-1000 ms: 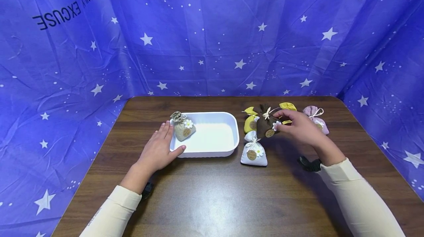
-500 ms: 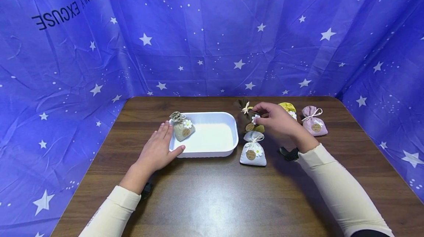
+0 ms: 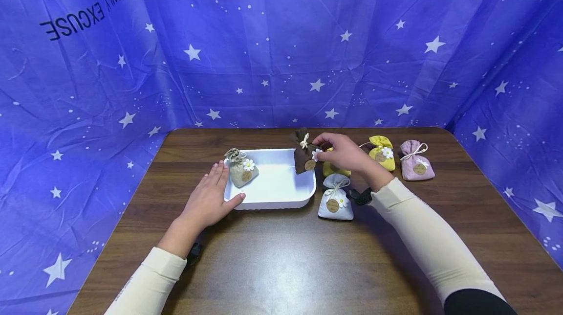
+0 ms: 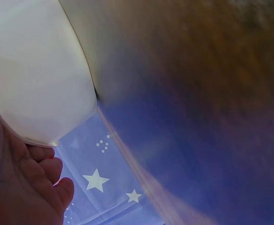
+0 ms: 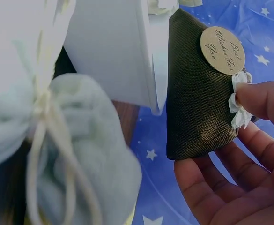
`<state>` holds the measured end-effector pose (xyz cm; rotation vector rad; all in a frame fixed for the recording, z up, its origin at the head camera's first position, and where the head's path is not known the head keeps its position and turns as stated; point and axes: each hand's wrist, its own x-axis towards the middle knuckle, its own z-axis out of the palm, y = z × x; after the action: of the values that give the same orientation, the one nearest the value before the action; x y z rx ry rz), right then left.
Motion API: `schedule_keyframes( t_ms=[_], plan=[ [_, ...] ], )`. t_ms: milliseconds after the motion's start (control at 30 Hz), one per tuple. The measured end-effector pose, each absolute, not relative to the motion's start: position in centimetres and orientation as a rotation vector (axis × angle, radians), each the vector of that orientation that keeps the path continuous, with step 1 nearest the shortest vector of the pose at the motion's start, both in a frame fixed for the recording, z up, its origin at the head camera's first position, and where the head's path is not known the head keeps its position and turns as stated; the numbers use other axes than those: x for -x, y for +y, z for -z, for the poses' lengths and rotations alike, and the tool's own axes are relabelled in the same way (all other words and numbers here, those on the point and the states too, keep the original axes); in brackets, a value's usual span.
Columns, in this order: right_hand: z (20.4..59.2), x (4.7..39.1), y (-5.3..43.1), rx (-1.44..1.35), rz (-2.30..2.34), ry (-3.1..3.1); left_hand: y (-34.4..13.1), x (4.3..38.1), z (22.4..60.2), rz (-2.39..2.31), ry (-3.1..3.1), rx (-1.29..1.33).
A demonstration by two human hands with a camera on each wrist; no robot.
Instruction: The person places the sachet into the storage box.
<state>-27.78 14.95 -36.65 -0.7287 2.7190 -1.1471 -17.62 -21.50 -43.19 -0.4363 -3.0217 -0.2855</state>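
My right hand [image 3: 345,152] pinches a dark brown drawstring pouch [image 3: 303,159] by its side. The pouch hangs over the right end of a white tray [image 3: 274,204]; its round "Best Wishes For You" label [image 5: 223,50] and white flower show in the right wrist view. My left hand [image 3: 210,200] rests against the tray's left side, fingers straight and thumb along the near rim. A beige pouch [image 3: 244,174] with a daisy lies inside the tray's left end, its tied top over the rim. In the left wrist view the tray [image 4: 38,70] touches the left fingers.
Right of the tray lie a white pouch [image 3: 335,207], a yellow pouch [image 3: 333,170] partly hidden by my right hand, another yellow pouch [image 3: 381,152] and a pink pouch [image 3: 416,163]. A blue starry cloth [image 3: 272,60] hangs behind the wooden table [image 3: 264,261].
My right hand has carried the brown pouch left, from above the yellow pouches to over the tray's right end. My left hand and the tray have stayed in place.
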Motion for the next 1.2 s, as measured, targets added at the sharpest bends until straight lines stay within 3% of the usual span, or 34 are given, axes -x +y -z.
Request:
schedule_keyframes(
  t_ms=[367,1200],
  plan=[
    [37.5,30.0,12.2,0.712,1.185,2.624,-21.7,17.7,43.2,0.292,-3.045,0.437],
    [37.4,29.9,5.0,0.891,0.926,2.650,-21.7,17.7,43.5,0.290,-2.998,0.457]
  ],
)
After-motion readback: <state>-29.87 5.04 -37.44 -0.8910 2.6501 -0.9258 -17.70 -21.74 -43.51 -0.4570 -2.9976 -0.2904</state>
